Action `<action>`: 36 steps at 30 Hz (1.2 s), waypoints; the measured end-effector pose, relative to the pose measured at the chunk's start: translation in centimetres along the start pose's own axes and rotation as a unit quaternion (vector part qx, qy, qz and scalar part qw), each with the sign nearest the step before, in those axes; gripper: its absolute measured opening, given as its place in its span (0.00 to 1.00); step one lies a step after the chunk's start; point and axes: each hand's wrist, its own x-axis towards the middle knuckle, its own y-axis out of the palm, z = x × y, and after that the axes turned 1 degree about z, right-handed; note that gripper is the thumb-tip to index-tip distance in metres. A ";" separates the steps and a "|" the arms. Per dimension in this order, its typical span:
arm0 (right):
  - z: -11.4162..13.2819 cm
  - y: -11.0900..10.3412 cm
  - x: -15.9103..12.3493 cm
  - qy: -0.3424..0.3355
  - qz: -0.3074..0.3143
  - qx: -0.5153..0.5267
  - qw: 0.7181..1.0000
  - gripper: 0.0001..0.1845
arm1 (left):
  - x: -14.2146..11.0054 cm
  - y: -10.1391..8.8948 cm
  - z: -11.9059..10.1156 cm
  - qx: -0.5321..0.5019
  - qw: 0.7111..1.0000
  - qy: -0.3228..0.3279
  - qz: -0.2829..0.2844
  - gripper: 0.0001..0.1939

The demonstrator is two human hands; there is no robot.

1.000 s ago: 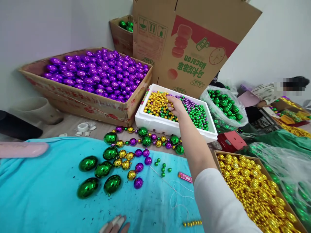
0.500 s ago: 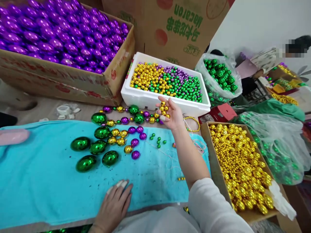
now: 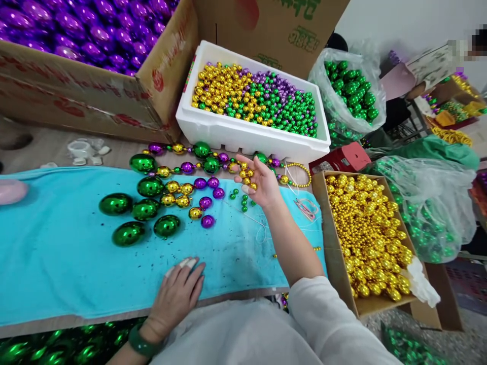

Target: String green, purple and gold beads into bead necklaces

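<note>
My right hand (image 3: 263, 185) is palm up with curled fingers, cradling several small gold beads (image 3: 246, 173). It hovers over the far side of the blue cloth (image 3: 95, 274), above small green beads (image 3: 244, 203). Flat on the cloth's near edge lies my left hand (image 3: 178, 291), fingers spread, holding nothing. White tape wraps some fingertips. Between the hands and further left are large green oval beads (image 3: 128, 233), gold beads (image 3: 183, 201) and purple beads (image 3: 208, 221). A strung bead necklace (image 3: 186, 168) runs along the cloth's far edge, partly hidden behind my right hand.
Beyond the cloth stands a white foam box (image 3: 243, 133) of small mixed beads. A carton (image 3: 148, 96) of purple beads is at left, a carton (image 3: 338, 258) of gold beads at right. Bags of green beads (image 3: 352, 91) stand behind. Another person's arm (image 3: 422, 88) shows far right.
My right hand has drawn back from the foam box toward the cloth, still cupping the gold beads. The view has shifted; my left hand stays resting on the cloth.
</note>
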 end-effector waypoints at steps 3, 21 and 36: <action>-0.3 -0.2 -0.3 0.004 -0.009 -0.009 1.000 0.18 | 0.0 0.0 0.0 -0.001 1.000 0.003 0.001 0.13; -5.6 -7.6 0.8 -0.074 -0.140 -0.782 0.602 0.19 | 0.1 -0.2 -0.2 -0.008 1.000 -0.011 0.010 0.13; -4.4 -10.8 -0.1 -0.084 -0.156 -0.519 0.836 0.15 | 0.1 -0.2 -0.2 0.004 1.000 -0.002 0.005 0.13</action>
